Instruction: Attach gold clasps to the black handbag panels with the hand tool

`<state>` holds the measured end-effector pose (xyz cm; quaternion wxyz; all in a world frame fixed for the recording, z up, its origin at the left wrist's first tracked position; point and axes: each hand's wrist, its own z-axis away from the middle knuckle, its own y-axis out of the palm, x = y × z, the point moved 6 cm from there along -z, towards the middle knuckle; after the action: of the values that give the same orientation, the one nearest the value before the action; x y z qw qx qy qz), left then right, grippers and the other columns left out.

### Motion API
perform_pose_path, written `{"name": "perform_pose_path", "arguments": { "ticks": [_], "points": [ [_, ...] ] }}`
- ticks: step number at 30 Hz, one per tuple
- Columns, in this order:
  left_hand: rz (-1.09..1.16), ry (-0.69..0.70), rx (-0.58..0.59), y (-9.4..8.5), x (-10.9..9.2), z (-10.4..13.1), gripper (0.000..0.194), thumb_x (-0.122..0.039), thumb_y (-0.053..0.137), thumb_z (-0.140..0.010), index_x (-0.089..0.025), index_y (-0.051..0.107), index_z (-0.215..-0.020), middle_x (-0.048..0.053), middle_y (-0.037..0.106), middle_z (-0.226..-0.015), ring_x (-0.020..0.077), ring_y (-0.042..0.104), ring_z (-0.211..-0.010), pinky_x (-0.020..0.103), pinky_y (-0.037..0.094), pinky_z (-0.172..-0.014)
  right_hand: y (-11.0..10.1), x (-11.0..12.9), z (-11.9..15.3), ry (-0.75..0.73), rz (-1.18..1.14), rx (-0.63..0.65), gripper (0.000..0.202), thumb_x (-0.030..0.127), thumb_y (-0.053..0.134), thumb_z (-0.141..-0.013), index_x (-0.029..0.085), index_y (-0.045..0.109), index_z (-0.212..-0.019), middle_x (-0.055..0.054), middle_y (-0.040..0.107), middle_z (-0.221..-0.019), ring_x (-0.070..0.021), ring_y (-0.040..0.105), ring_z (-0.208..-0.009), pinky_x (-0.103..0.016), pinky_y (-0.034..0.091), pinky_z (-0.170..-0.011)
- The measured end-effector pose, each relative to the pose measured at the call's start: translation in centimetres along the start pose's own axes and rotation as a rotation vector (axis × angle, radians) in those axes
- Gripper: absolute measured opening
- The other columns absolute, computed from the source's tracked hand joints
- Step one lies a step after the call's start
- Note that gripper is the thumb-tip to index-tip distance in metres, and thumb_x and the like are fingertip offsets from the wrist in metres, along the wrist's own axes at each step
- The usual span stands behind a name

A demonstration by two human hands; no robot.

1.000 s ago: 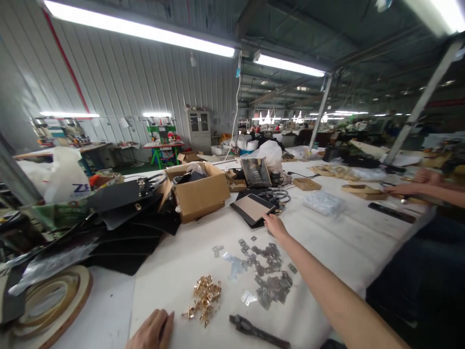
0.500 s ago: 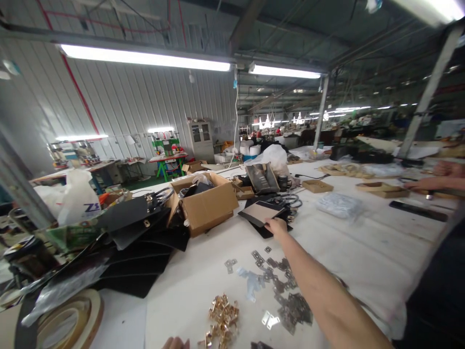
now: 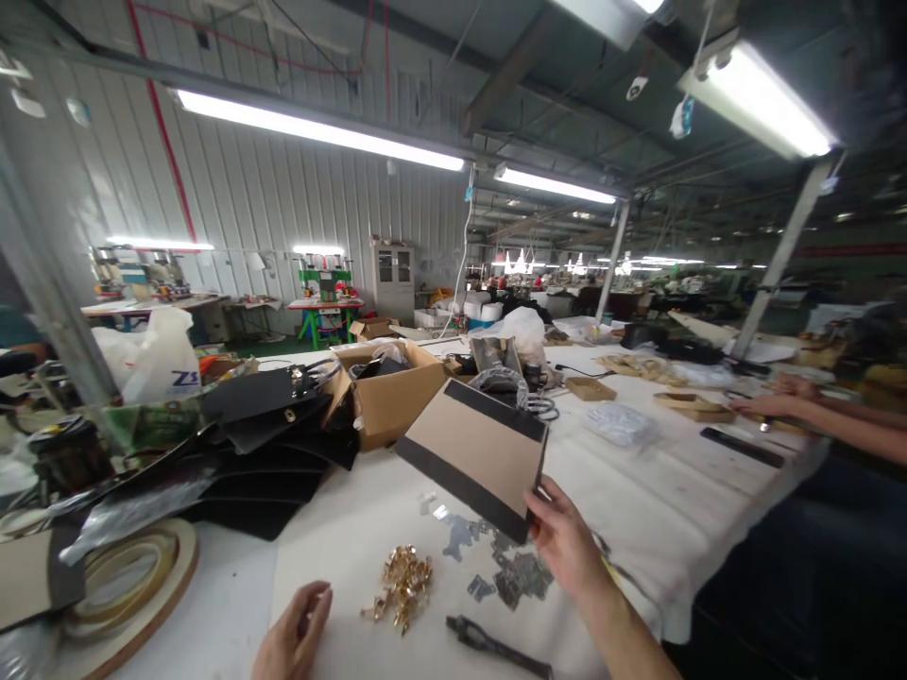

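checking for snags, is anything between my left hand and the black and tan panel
Nothing visible blocks the way. The right hand holds the panel above the table; the gold-coloured fittings lie low, just right of the left hand.

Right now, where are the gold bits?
In the head view, the gold bits lie on the table, right of the left hand, left of the metal plates.

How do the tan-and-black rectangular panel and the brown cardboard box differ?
Pose: the right hand holds the panel tilted; the box stands on the white table.
Shape: the panel is flat; the box is open-topped.
Colour: the panel has black bands; the box has none.
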<state>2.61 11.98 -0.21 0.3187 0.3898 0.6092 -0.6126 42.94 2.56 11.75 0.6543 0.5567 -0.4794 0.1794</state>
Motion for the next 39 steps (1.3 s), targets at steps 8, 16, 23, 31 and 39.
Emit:
{"name": "perform_pose_path", "arguments": {
  "ticks": [8, 16, 23, 31, 39],
  "points": [
    [0.956, -0.3, 0.352, -0.4, -8.8, 3.5, 0.079, -0.08, 0.053, -0.086, -0.018, 0.063, -0.134, 0.015, 0.076, -0.112, 0.0296, 0.074, -0.097, 0.04, 0.057, -0.084, 0.6, -4.8, 13.7, 0.177, -0.083, 0.02, 0.043, 0.03, 0.09, -0.075, 0.029, 0.077, -0.116, -0.011, 0.077, -0.124, -0.0345, 0.073, -0.113, -0.053, 0.057, -0.102],
    [0.985, -0.375, 0.623, -4.5, -13.6, 10.4, 0.07, -0.038, 0.079, -0.079, -0.016, 0.058, -0.142, 0.013, 0.079, -0.105, 0.0296, 0.076, -0.082, 0.037, 0.059, -0.073, -0.1, -9.9, 21.1, 0.437, -0.023, 0.091, 0.057, 0.035, 0.094, -0.061, 0.032, 0.078, -0.116, -0.01, 0.079, -0.118, -0.0374, 0.073, -0.113, -0.054, 0.056, -0.102],
    [0.968, -0.448, 0.552, -5.4, -11.2, 15.3, 0.075, -0.028, 0.084, -0.071, -0.019, 0.058, -0.141, 0.011, 0.079, -0.106, 0.0298, 0.077, -0.084, 0.033, 0.059, -0.071, 2.4, -11.9, 22.2, 0.638, -0.102, 0.124, 0.072, 0.082, 0.072, -0.071, 0.02, 0.08, -0.107, -0.017, 0.081, -0.102, -0.0432, 0.07, -0.116, -0.059, 0.053, -0.101],
    [0.91, -0.52, 0.142, -9.2, -6.9, 19.1, 0.108, -0.036, 0.091, -0.066, -0.044, 0.035, -0.158, 0.003, 0.077, -0.123, 0.0377, 0.077, -0.099, 0.045, 0.065, -0.076, 7.6, -15.6, 19.1, 0.423, -0.091, -0.003, 0.067, 0.042, 0.097, -0.061, 0.024, 0.068, -0.118, -0.006, 0.08, -0.104, -0.033, 0.075, -0.1, -0.047, 0.056, -0.095],
    [0.747, -0.469, -0.128, -11.2, -0.5, 17.2, 0.102, -0.04, 0.096, -0.06, -0.034, 0.051, -0.151, 0.005, 0.075, -0.127, 0.0341, 0.076, -0.102, 0.039, 0.067, -0.076, 10.8, -18.5, 17.1, 0.29, 0.251, 0.046, 0.046, 0.039, 0.089, -0.072, 0.022, 0.062, -0.105, -0.001, 0.075, -0.087, -0.0203, 0.07, -0.077, -0.032, 0.055, -0.073]
  ]
}}
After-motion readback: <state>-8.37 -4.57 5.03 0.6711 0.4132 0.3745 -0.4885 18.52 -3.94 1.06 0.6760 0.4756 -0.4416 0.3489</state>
